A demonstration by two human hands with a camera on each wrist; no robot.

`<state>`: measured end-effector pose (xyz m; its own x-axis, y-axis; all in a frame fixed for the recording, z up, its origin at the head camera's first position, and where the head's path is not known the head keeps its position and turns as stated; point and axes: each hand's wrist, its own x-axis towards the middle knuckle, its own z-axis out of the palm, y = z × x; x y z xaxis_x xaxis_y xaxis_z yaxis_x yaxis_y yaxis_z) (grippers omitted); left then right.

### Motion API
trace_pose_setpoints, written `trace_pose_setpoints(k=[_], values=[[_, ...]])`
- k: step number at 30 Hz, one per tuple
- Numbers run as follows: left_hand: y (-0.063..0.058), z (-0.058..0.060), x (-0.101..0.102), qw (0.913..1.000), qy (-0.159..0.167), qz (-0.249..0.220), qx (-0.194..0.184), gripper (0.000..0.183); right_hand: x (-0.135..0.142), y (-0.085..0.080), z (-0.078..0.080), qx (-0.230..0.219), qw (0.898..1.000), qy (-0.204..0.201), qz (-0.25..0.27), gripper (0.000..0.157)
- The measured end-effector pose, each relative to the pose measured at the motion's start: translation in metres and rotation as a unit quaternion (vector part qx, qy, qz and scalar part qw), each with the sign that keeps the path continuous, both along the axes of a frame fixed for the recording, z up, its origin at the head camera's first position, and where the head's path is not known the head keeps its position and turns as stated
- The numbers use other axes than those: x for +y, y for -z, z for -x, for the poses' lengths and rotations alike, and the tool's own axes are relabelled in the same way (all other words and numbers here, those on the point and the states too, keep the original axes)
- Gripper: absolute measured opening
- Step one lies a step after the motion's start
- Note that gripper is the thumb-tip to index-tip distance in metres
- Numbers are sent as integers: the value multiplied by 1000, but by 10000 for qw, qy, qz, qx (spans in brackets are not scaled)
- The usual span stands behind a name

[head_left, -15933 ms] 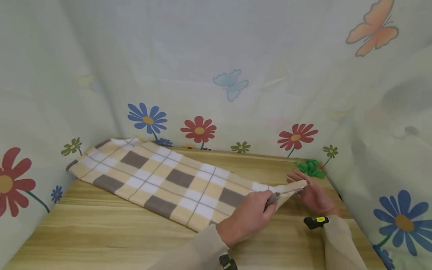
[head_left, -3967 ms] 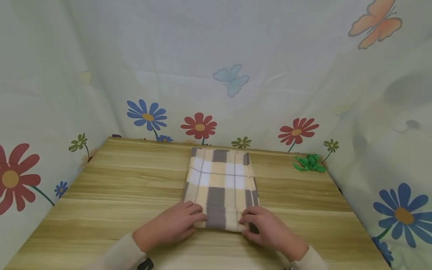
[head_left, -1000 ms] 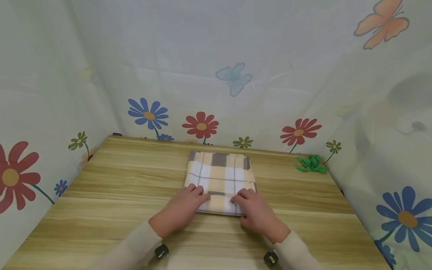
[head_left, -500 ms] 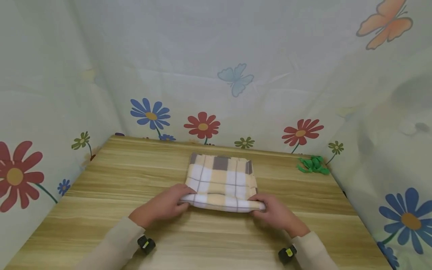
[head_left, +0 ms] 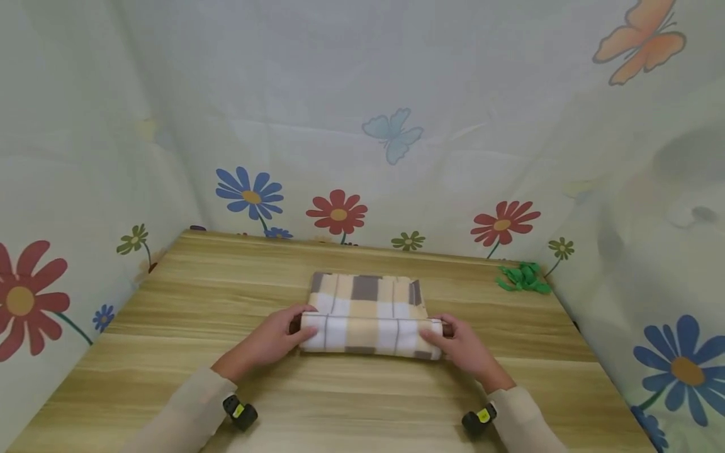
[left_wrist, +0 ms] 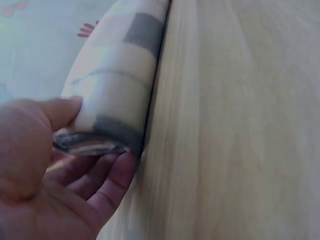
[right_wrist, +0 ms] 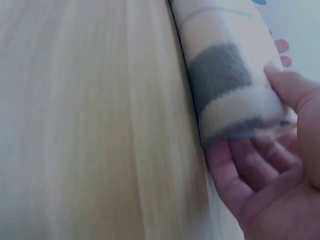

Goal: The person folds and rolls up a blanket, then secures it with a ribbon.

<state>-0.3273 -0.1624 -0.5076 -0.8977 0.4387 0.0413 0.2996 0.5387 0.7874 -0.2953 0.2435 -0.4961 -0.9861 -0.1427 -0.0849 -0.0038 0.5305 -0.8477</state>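
- Checked cloth [head_left: 367,319]: lower centre of the frame, on the desk [head_left: 362,415]; long axis of its rolled part [head_left: 368,338] runs left-right, flat part [head_left: 365,294] above.
- Left hand's grip [head_left: 274,340] holds the rolled part's left end, right hand's grip [head_left: 467,348] its right; neither is nearer.

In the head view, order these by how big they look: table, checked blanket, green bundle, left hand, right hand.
1. Table
2. Checked blanket
3. Left hand and right hand: they look about alike, so unranked
4. Green bundle
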Motion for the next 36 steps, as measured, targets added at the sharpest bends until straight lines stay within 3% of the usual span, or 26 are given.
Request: trace_pose_setpoints(k=[5, 11, 13, 15, 17, 18, 21, 23, 24, 26, 31, 33, 36], values=[[-3, 2, 9, 9978, -639, 112, -96, 31, -8, 0, 5, 155, 9969, 575, -506, 49], [-7, 10, 20, 9939, -1002, 457, -24, 36, -11, 1, 11, 376, 9919, 712, -983, 45], [-8, 12, 21, 9919, -1022, 713, 232, 38, -14, -1, 11, 604, 9890, 649, -1182, 43], [-8, 12, 23, 9866, -989, 1069, 735, 39, -18, -3, 11, 1062, 9821, 532, -1461, 40], [-10, 9, 27, 9747, -762, 1498, 1473, 38, -24, -6, 10, 1808, 9642, 225, -1925, 32], [-11, 7, 30, 9641, -570, 1749, 1916, 37, -28, -7, 10, 2234, 9505, -27, -2162, 29], [-17, -1, 42, 9259, 273, 2311, 2977, 36, -40, -11, 11, 3423, 8916, -890, -2828, 34], [-20, -6, 50, 9086, 802, 2504, 3245, 36, -47, -12, 10, 3773, 8602, -1442, -3114, 37], [-21, -8, 54, 9042, 988, 2590, 3250, 36, -50, -12, 10, 3796, 8529, -1657, -3178, 36], [-20, -9, 58, 9038, 1155, 2741, 3076, 39, -54, -11, 9, 3580, 8540, -1913, -3253, 37], [-16, -5, 52, 9128, 990, 2956, 2639, 52, -49, -9, 6, 2937, 8761, -2105, -3192, 61], [-15, -2, 48, 9163, 924, 2926, 2574, 55, -45, -8, 6, 2842, 8796, -2075, -3203, 65], [-14, 1, 41, 9315, 907, 2575, 2402, 55, -40, -8, 8, 2749, 8827, -2043, -3217, 67]])
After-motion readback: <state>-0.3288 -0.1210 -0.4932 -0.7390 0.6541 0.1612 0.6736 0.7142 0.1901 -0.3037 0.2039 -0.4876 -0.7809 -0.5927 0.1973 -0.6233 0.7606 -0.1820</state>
